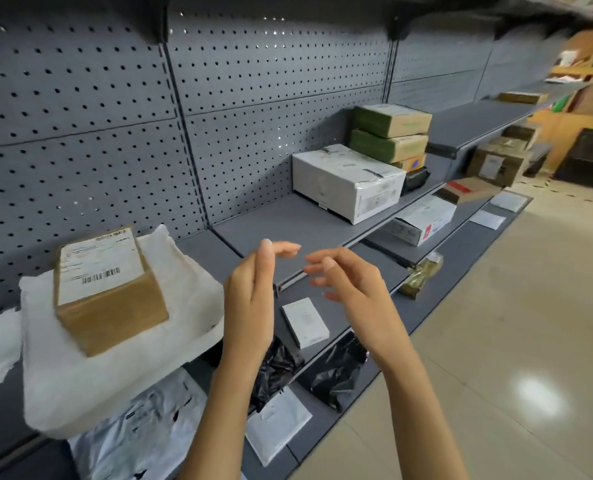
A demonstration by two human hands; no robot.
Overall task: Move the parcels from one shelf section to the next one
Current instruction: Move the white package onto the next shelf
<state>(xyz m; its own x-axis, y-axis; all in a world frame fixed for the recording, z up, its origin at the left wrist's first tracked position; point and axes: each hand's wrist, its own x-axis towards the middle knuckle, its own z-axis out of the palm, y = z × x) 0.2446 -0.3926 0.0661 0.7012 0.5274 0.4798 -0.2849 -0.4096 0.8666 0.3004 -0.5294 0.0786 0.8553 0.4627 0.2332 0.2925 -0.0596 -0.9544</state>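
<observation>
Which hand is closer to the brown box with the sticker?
Left. The left hand hovers just right of the brown box; the right hand is farther right.

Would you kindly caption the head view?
Empty hands, left hand and right hand, hover between brown parcel and white box.

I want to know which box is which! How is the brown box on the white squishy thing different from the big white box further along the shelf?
The brown box is plain cardboard; the white box is white all over.
The brown box rests on a white padded parcel; the white box sits directly on the grey shelf.
The brown box looks smaller than the white box.
Both have printed labels, and neither hand touches them.
</observation>
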